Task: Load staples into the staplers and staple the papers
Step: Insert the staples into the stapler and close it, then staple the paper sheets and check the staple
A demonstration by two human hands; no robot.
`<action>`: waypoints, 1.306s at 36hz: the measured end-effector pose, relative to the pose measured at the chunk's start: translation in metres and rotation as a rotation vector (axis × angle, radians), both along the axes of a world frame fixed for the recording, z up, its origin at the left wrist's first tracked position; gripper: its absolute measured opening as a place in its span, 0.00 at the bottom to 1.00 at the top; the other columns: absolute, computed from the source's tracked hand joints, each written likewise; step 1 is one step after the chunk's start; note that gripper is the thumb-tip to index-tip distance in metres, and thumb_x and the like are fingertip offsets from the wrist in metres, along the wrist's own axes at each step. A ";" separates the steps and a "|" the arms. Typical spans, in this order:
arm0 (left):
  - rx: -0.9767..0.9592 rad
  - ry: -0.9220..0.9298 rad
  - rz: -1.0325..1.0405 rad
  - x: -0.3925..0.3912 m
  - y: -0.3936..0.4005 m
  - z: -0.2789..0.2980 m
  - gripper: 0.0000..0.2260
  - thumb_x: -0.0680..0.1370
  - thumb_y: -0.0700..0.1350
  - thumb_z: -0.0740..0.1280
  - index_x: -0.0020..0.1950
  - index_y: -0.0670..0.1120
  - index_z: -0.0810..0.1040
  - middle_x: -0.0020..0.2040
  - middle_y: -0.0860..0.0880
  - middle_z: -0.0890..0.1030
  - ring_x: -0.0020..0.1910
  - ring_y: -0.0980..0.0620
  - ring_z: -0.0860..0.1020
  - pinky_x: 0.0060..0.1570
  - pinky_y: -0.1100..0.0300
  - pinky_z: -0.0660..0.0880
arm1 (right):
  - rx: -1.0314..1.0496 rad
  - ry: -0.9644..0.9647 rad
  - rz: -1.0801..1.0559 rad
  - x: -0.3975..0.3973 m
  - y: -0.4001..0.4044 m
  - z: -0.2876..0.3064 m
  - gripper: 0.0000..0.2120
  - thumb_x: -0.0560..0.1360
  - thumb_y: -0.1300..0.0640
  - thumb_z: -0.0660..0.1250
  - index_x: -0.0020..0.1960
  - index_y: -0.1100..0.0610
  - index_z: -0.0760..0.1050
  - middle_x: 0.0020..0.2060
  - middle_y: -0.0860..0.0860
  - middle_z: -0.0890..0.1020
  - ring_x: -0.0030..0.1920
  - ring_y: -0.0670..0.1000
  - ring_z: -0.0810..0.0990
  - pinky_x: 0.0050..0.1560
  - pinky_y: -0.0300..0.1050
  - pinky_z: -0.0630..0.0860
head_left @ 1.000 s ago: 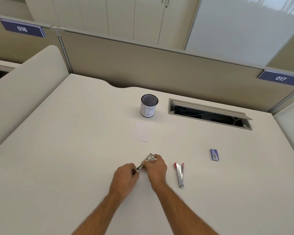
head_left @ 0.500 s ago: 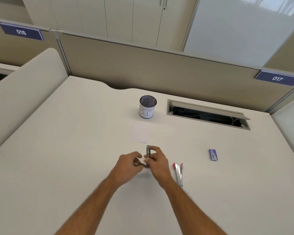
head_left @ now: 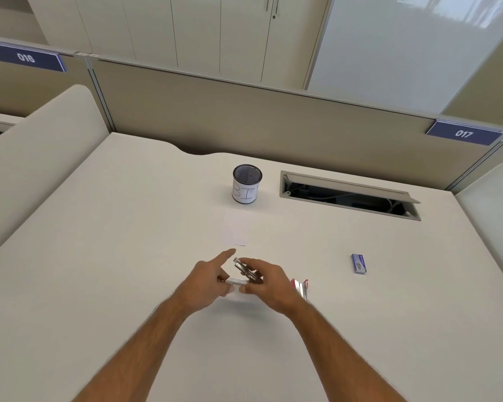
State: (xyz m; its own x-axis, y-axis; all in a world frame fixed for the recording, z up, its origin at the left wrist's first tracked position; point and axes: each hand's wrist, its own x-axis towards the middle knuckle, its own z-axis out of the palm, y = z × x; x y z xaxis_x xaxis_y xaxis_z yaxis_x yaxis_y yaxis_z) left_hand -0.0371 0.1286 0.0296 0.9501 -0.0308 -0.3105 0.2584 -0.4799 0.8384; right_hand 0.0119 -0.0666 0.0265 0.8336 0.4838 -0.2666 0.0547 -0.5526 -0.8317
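A small metal stapler (head_left: 246,271) is held above the desk near its front middle, opened up, with its top arm tilted up toward the left. My right hand (head_left: 269,282) grips its right end. My left hand (head_left: 206,282) pinches its lower, white part from the left, index finger stretched forward. A second stapler (head_left: 301,287), red and silver, lies on the desk just right of my right hand, partly hidden by it. A small blue staple box (head_left: 359,264) lies farther right. A small white paper (head_left: 235,229) lies flat beyond my hands.
A mesh cup (head_left: 246,184) with a white label stands behind the paper. A cable slot (head_left: 349,195) with a raised lid is cut into the desk at the back right. Partition walls bound the desk (head_left: 99,256) at the back and both sides.
The stapler has been lifted off the desk and swung open. Both hands have shifted slightly; my left index finger now points forward. The view has tilted a little.
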 end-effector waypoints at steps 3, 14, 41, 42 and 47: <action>0.070 0.009 -0.042 0.002 0.002 -0.001 0.34 0.73 0.41 0.77 0.77 0.56 0.69 0.48 0.51 0.85 0.43 0.55 0.81 0.50 0.65 0.76 | -0.113 -0.084 0.069 0.004 0.000 0.001 0.22 0.73 0.58 0.75 0.67 0.53 0.79 0.52 0.48 0.84 0.50 0.50 0.80 0.52 0.43 0.76; 0.118 -0.027 0.070 0.005 0.002 -0.011 0.18 0.72 0.38 0.78 0.60 0.47 0.82 0.47 0.50 0.85 0.48 0.50 0.83 0.52 0.59 0.79 | -0.184 -0.220 0.121 -0.006 0.010 0.003 0.11 0.77 0.59 0.69 0.59 0.56 0.81 0.46 0.53 0.85 0.47 0.55 0.80 0.52 0.51 0.75; 0.302 -0.097 0.033 0.024 0.024 -0.022 0.21 0.80 0.34 0.63 0.72 0.45 0.74 0.52 0.49 0.81 0.51 0.50 0.81 0.57 0.58 0.79 | -0.532 -0.211 -0.120 -0.023 0.060 -0.008 0.13 0.77 0.48 0.64 0.53 0.58 0.74 0.43 0.50 0.74 0.41 0.53 0.73 0.38 0.45 0.67; 0.320 -0.097 0.047 0.025 0.026 -0.022 0.20 0.80 0.34 0.62 0.71 0.45 0.75 0.53 0.49 0.81 0.51 0.50 0.81 0.56 0.58 0.79 | -0.541 -0.187 -0.149 -0.022 0.064 -0.010 0.14 0.77 0.48 0.64 0.53 0.58 0.74 0.43 0.50 0.76 0.41 0.53 0.74 0.39 0.45 0.67; 0.349 -0.143 0.105 0.036 0.030 -0.024 0.16 0.80 0.35 0.62 0.67 0.42 0.78 0.54 0.47 0.83 0.52 0.49 0.81 0.56 0.57 0.78 | -0.539 -0.098 -0.243 -0.021 0.081 -0.016 0.15 0.78 0.48 0.63 0.56 0.59 0.74 0.51 0.54 0.82 0.42 0.53 0.74 0.41 0.44 0.68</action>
